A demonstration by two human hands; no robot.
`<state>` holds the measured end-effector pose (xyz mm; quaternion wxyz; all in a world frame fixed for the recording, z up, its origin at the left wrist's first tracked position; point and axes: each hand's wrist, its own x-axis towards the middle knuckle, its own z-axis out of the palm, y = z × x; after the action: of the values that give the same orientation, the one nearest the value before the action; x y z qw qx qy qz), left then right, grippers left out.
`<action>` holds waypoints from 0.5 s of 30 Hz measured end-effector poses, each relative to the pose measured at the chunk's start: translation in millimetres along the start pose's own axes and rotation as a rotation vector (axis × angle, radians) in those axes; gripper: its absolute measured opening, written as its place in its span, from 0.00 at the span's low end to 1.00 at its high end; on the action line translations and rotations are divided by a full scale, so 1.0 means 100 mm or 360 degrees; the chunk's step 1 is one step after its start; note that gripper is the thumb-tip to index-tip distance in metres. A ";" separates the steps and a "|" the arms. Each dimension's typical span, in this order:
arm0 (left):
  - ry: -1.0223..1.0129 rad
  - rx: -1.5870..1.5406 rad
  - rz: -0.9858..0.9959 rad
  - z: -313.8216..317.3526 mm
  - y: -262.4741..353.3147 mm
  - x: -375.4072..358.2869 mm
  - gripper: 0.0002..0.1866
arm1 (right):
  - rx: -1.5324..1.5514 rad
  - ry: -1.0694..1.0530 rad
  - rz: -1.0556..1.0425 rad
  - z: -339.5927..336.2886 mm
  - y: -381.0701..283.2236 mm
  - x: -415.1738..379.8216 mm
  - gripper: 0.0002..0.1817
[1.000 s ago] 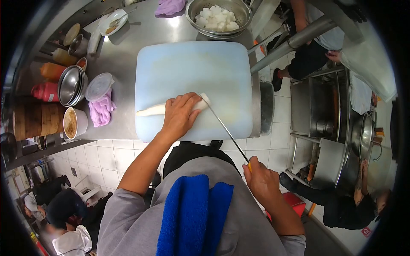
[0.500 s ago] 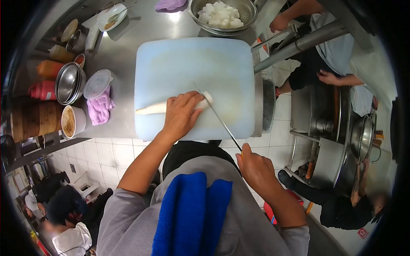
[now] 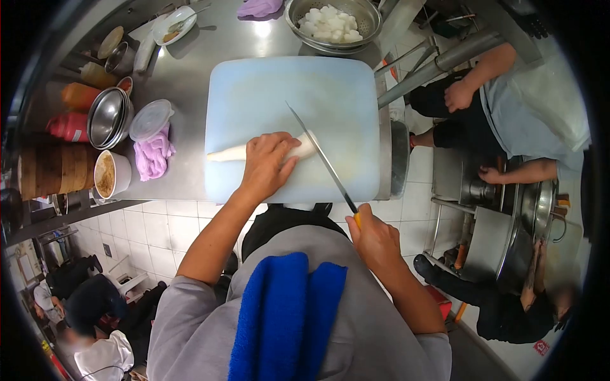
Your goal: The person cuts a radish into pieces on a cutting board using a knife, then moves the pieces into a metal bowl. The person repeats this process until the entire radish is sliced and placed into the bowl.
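Note:
A long, peeled white radish (image 3: 227, 153) lies across the pale blue cutting board (image 3: 286, 82), its thin end pointing left. My left hand (image 3: 267, 165) is closed over its thicker part, fingertips near the right end. In my right hand (image 3: 377, 240) is a kitchen knife (image 3: 332, 171), gripped by its yellow handle. The blade slants up and left across the radish's cut end, right beside my left fingertips, and its tip reaches past the radish over the board.
A colander (image 3: 368, 28) of white chunks stands behind the board. To the left are stacked metal bowls (image 3: 107, 119), a lidded tub (image 3: 151, 120), a purple cloth (image 3: 152, 155) and a white tub (image 3: 112, 174). A person (image 3: 515, 108) stands at right beyond a metal post; others are farther off.
The knife has moved forward, away from me, its tip farther past the radish. My left hand keeps its hold. The person at right has shifted, one arm now reaching toward the stove.

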<state>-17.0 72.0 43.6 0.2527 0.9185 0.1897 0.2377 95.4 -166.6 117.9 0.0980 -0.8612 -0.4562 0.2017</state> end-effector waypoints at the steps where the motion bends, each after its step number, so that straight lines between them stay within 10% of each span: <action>1: -0.0017 0.0017 -0.0008 0.01 0.01 -0.01 0.16 | 0.0018 -0.0016 0.0001 -0.04 -0.02 -0.05 0.14; 15: -0.0105 0.0025 -0.0069 0.01 0.02 0.00 0.18 | -0.0006 -0.0387 0.0156 -0.41 -0.16 -0.42 0.15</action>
<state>-15.7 70.1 44.0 0.2567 0.9234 0.2031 0.2003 80.1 -191.4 171.2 0.0304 -0.8518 -0.4226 0.3081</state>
